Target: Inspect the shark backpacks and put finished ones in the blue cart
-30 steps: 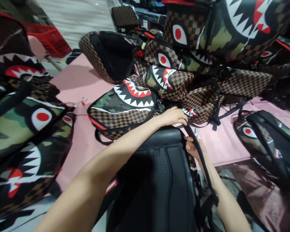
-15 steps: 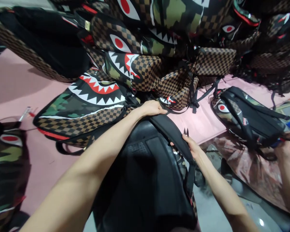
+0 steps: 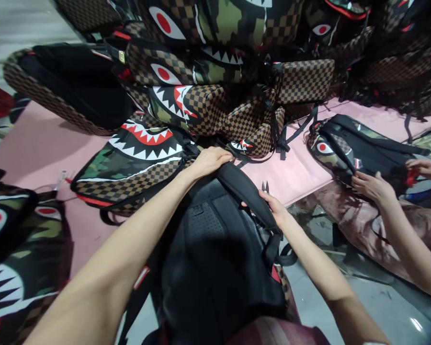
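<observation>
A black backpack (image 3: 215,258) lies back-side up in front of me, its padded panel facing the camera. My left hand (image 3: 210,160) is closed over the top of the pack where the black shoulder strap (image 3: 246,191) begins. My right hand (image 3: 275,211) grips the same strap lower down, fingers wrapped round its edge. Small scissors (image 3: 265,186) lie on the pink table (image 3: 294,172) just beyond my right hand.
A heap of brown-check and camouflage backpacks with shark-mouth prints (image 3: 215,86) fills the table behind. More such packs lie at the left (image 3: 17,249). At the right another person's hands (image 3: 373,187) handle a backpack (image 3: 355,148). Grey floor shows below at the right.
The view has shifted a little, and the other person's hands have come further into view at the right. My hands stay on the pack top and strap.
</observation>
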Tool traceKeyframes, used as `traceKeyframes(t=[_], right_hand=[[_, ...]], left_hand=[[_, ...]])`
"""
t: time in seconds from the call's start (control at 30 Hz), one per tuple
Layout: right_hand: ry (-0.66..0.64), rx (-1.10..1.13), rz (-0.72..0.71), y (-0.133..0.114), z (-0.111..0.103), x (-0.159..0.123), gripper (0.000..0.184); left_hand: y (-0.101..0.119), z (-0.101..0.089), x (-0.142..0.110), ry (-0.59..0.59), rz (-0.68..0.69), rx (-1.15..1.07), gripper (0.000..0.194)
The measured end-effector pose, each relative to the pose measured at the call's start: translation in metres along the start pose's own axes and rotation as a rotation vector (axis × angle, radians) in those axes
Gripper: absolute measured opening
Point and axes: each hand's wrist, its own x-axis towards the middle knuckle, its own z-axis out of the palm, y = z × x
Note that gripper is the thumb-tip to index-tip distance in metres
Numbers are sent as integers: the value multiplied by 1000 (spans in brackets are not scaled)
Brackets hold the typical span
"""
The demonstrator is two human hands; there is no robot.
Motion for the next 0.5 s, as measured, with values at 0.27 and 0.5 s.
traceKeyframes(t=[0.27,0.5], right_hand=[[-45,64,32,1,-3,-4,44],[-20,-33,8,1,-16,3,38]], left_hand=[[5,-3,-204,280,-203,702,62],[-22,-41,-297,472,-554,441,43]])
